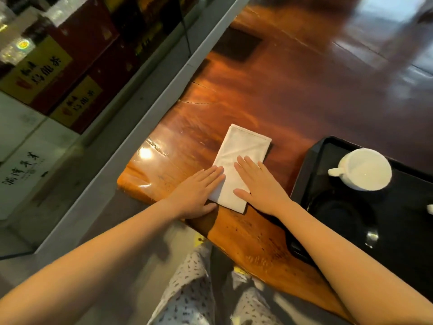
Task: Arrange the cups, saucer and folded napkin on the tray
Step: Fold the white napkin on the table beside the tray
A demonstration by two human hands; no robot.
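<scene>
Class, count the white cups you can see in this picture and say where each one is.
1. One white cup stands upright on the black tray, near its far left corner, handle pointing left. A small white sliver at the right edge might be another piece; most of it is out of frame.

tray (304, 170): cut off at right edge | napkin (239, 158): near end under hands (260, 184)

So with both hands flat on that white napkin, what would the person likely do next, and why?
Probably pick up the folded napkin and carry it right onto the black tray. It lies folded on the wooden table, pressed under the left hand and right hand, while a white cup already sits on the tray.
</scene>
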